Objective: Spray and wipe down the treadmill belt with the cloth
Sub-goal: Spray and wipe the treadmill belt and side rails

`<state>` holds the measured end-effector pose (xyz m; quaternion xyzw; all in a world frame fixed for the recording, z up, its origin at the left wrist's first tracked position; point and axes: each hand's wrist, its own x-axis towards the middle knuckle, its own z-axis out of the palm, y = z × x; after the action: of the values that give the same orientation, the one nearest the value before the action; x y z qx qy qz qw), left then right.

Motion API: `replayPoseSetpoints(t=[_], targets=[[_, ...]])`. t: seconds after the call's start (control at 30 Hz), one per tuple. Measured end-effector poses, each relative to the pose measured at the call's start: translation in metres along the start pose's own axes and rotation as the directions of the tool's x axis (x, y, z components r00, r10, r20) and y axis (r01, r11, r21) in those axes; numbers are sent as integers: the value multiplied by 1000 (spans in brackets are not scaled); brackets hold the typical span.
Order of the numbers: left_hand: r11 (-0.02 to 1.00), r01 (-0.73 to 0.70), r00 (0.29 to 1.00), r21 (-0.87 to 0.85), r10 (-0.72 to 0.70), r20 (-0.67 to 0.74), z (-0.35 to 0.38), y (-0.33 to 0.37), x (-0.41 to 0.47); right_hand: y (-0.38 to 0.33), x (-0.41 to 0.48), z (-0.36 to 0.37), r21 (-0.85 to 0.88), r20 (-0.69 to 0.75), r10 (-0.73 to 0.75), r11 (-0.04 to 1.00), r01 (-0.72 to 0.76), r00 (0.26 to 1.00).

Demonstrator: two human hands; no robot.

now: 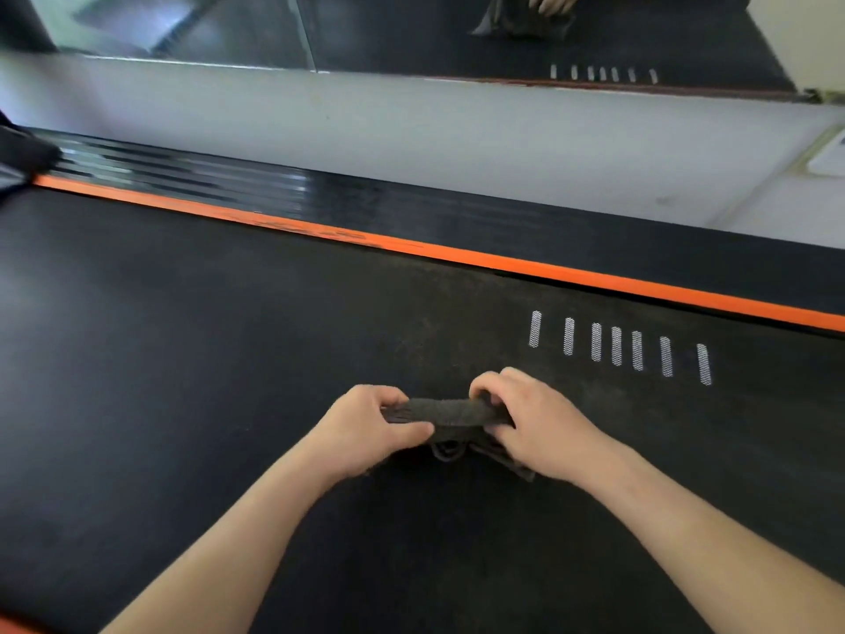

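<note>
Midway across the belt (228,359), my left hand (366,427) and right hand (539,427) pinch opposite ends of the cloth (443,411), apparently folding it into a wiping pad

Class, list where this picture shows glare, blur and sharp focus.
Head view: white glare streaks the glossy side rail, smeared and blurred toward the left; the cloth, left hand, right hand and white dashes look sharp; the mirror reflection is dim.
</note>
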<state>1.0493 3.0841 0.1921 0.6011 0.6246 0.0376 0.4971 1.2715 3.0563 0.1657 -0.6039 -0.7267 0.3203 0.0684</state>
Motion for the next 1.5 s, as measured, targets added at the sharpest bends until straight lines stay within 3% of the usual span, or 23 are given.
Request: replayPoseSetpoints(t=[0.13,0.23,0.3,0.4,0.47,0.53,0.63,0.67,0.73,0.77,0.83,0.9,0.93,0.97,1.03,1.1,1.13,1.27,1.4,1.5], targets=[[992,-68,971,108,91,-223,-21,16,7,6,16,-41,-76,-78,-16,997,10,997],[968,-132,884,213,212,-417,-34,38,19,4,32,-73,-35,-200,-29,999,23,979],[937,-224,776,270,339,-532,-44,58,24,0,40,-93,-31,-428,-70,998,63,901],[820,-355,544,449,571,-614,-55,85,25,-7,43,-113,-85,-697,-123,992,89,707],[729,-403,394,553,683,-614,-57,90,23,-6,35,-115,-122,-752,-178,984,131,635],[677,-433,349,595,734,-582,-54,77,24,4,25,-106,-168,-735,-238,971,170,635],[595,-440,446,673,795,-411,-29,30,27,37,6,-66,-284,-597,-295,948,147,746],[566,-443,497,695,801,-335,-17,10,26,45,-1,-52,-319,-478,-283,938,136,831],[521,-463,639,717,757,-138,3,-24,23,53,-17,-28,-385,-108,-165,916,112,980],[537,-467,736,702,677,-27,8,-33,16,52,-26,-20,-406,70,-90,907,111,993],[579,-408,901,706,380,209,17,-40,-1,40,-43,-12,-339,401,69,938,78,913],[555,-338,933,760,93,347,28,-36,-7,26,-44,-17,-240,591,132,971,18,796],[531,-308,936,789,23,350,34,-31,-9,21,-39,-19,-223,586,138,975,-5,798],[521,-282,949,806,30,313,41,-25,-9,16,-29,-18,-212,509,125,977,-17,852],[563,-251,966,787,202,164,59,-21,0,13,-6,0,-155,222,50,988,-15,974],[650,-265,918,712,397,-21,78,-27,16,9,9,31,-137,-10,-13,990,11,1000],[677,-270,907,684,418,-56,86,-34,24,8,12,49,-186,-58,-30,982,19,998],[701,-203,926,684,365,-98,108,-67,37,20,9,104,-321,-111,30,945,-64,993],[668,-248,882,702,455,-121,105,-72,61,41,32,100,-404,-186,-62,915,-18,981],[665,-263,879,699,463,-110,91,-50,103,59,69,78,-409,-218,-27,910,-66,976]])
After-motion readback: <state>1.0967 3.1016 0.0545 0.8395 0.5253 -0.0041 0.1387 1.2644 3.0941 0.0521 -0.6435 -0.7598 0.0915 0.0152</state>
